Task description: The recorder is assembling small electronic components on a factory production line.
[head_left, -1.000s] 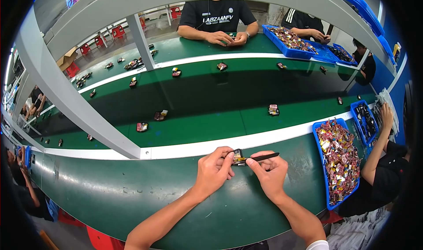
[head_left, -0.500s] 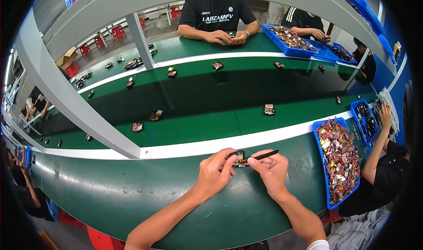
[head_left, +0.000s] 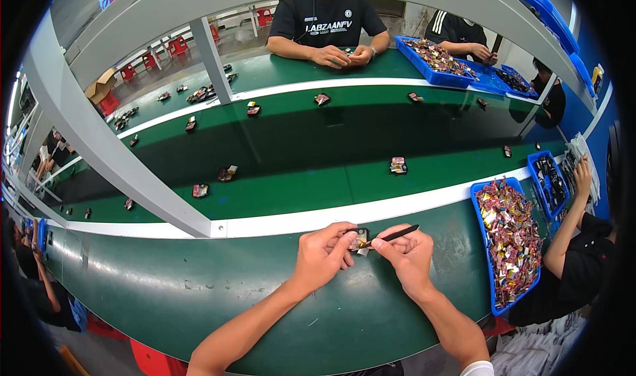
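Over the green worktop [head_left: 265,296], my left hand [head_left: 317,257] pinches a small black plastic piece [head_left: 363,234] with a pale, colourful patch on its face. Its lower side is partly covered by my fingers. A slim black pen-like tool [head_left: 401,232] is gripped between the thumb and fingers of my right hand [head_left: 412,260]. The tool's tip reaches the black piece at its right side; whether it is a pen or tweezers, I cannot tell.
A green conveyor belt [head_left: 331,194] beyond a white rail carries several small black pieces. At right stand a blue tray [head_left: 492,270] of colourful wrapped bits and a smaller blue tray [head_left: 538,159] of black parts. Grey posts frame the left. Co-workers sit opposite and at both sides.
The pieces on the belt have shifted a little to the left. The black piece has turned slightly in my left hand, while both hands stay almost where they were.
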Demonstrator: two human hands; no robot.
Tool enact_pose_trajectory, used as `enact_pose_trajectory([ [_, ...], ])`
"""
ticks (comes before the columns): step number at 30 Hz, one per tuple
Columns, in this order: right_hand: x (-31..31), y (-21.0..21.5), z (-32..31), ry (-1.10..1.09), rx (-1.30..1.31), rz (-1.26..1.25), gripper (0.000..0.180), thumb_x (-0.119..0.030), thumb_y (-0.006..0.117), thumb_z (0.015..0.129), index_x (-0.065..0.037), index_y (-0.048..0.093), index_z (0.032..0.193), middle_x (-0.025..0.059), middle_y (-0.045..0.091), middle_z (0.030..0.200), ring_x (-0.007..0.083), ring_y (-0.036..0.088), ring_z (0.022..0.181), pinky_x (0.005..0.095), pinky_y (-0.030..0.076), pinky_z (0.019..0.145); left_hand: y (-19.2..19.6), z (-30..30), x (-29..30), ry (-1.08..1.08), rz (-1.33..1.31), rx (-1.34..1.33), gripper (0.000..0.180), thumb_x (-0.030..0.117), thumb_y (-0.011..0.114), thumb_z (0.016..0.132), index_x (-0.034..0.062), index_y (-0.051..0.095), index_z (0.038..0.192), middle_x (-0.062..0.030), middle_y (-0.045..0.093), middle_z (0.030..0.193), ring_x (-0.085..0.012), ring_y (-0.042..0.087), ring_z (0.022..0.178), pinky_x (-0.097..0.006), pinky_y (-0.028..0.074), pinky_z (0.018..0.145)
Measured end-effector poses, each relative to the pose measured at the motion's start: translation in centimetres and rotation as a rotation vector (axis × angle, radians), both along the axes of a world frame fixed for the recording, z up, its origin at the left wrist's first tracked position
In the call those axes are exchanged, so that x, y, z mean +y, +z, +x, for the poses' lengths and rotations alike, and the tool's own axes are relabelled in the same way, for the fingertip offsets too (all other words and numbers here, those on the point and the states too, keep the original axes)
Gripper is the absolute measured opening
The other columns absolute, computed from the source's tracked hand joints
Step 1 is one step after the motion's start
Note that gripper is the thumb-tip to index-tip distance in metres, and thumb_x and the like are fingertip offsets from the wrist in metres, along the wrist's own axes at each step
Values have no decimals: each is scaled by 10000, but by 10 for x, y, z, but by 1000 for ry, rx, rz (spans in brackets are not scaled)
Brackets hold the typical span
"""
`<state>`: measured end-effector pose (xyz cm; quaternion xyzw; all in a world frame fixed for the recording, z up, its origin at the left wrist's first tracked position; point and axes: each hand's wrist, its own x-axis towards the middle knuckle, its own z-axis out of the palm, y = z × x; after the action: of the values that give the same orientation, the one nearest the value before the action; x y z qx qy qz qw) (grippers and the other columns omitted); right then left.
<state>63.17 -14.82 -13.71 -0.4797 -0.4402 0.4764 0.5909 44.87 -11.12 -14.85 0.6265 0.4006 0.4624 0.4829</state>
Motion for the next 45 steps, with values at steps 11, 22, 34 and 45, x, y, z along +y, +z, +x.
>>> enact_pose_trajectory([
  [11, -4, 1, -3, -61, -206, 207, 105, 47, 794, 821, 12, 718, 884, 10, 689, 743, -29, 413, 509, 175, 275, 452, 3, -13, 10, -249, -366, -265, 291, 162, 592, 1032, -82, 649, 1179, -138, 700, 925, -197, 712, 638, -265, 557, 506],
  [22, -5, -5, -5, -95, -255, 209, 107, 17, 816, 812, 1, 733, 878, -46, 591, 605, -26, 372, 478, 196, 230, 439, 0, -11, 11, -267, -346, -308, 266, 124, 569, 1036, -82, 620, 1196, -168, 710, 965, -223, 735, 705, -275, 582, 535],
  [34, -5, -2, -7, -114, -215, 191, 129, 7, 816, 818, 6, 717, 901, -38, 586, 621, -21, 388, 484, 188, 241, 446, 3, -12, 9, -231, -331, -303, 262, 70, 585, 1014, -110, 611, 1203, -202, 708, 987, -254, 739, 706, -286, 595, 523],
  [45, -5, 4, -6, -122, -541, 420, 115, -11, 834, 775, -18, 760, 862, 25, 734, 754, 33, 414, 422, 216, 311, 434, 4, -11, 7, -191, -320, -307, 270, 78, 603, 1008, -110, 614, 1202, -200, 711, 963, -236, 734, 693, -279, 583, 512],
])
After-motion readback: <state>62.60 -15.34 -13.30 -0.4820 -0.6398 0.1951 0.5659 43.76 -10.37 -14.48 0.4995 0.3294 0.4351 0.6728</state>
